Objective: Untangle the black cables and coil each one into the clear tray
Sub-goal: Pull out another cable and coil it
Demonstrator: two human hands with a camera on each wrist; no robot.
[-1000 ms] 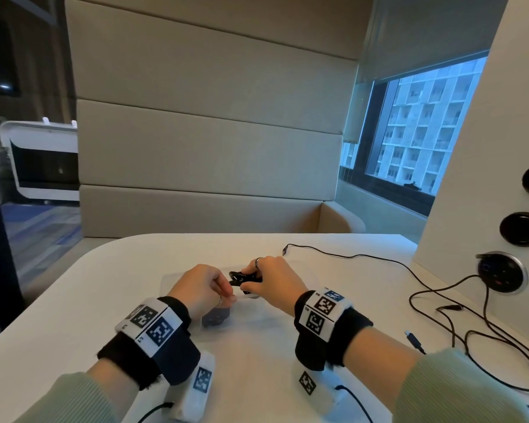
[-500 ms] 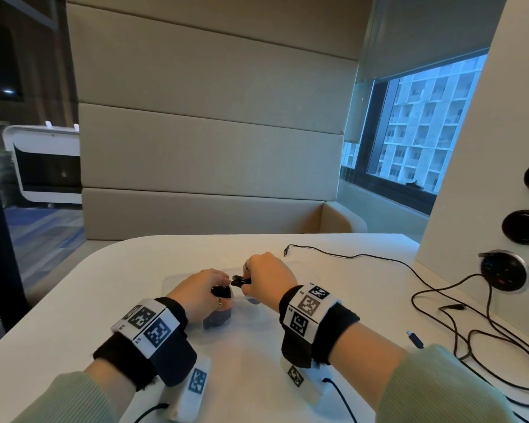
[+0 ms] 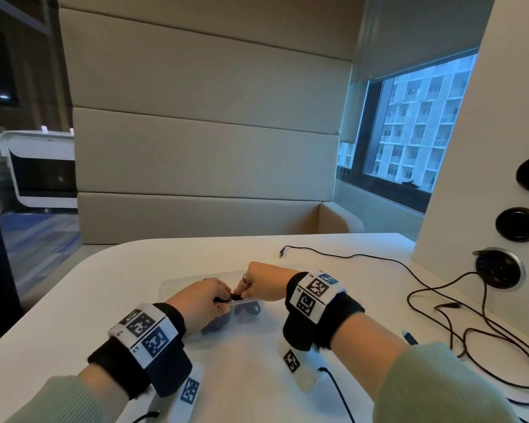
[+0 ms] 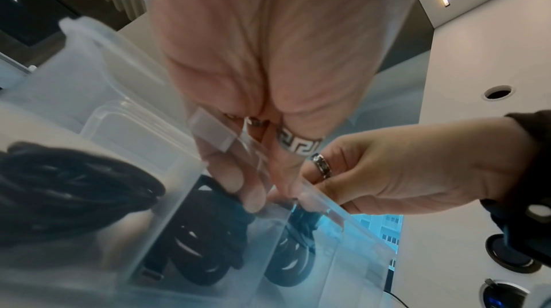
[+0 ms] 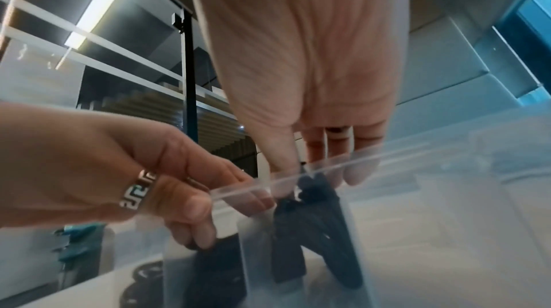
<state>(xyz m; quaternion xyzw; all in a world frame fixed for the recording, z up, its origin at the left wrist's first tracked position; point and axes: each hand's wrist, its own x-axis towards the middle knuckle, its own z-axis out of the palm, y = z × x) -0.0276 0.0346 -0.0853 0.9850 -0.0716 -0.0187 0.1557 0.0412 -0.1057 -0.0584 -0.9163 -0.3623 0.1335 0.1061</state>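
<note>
Over the clear plastic divided tray (image 3: 177, 283) on the white desk (image 3: 74, 300), the left hand (image 3: 200, 302) and right hand (image 3: 264, 282) both pinch a coiled black cable (image 5: 310, 223). Another black cable (image 3: 440, 303) sprawls loose to the right.

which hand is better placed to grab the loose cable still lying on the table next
Right. The loose black cable lies on the table right of the clear tray, nearer the right hand; the left hand would have to cross over.

Both forearms reach forward, wrists banded with tagged cuffs. The left hand (image 3: 201, 300) and right hand (image 3: 264, 280) meet fingertip to fingertip, fingers curled downward, each pinching the same coiled black cable (image 5: 310, 214) between thumb and fingers.
</note>
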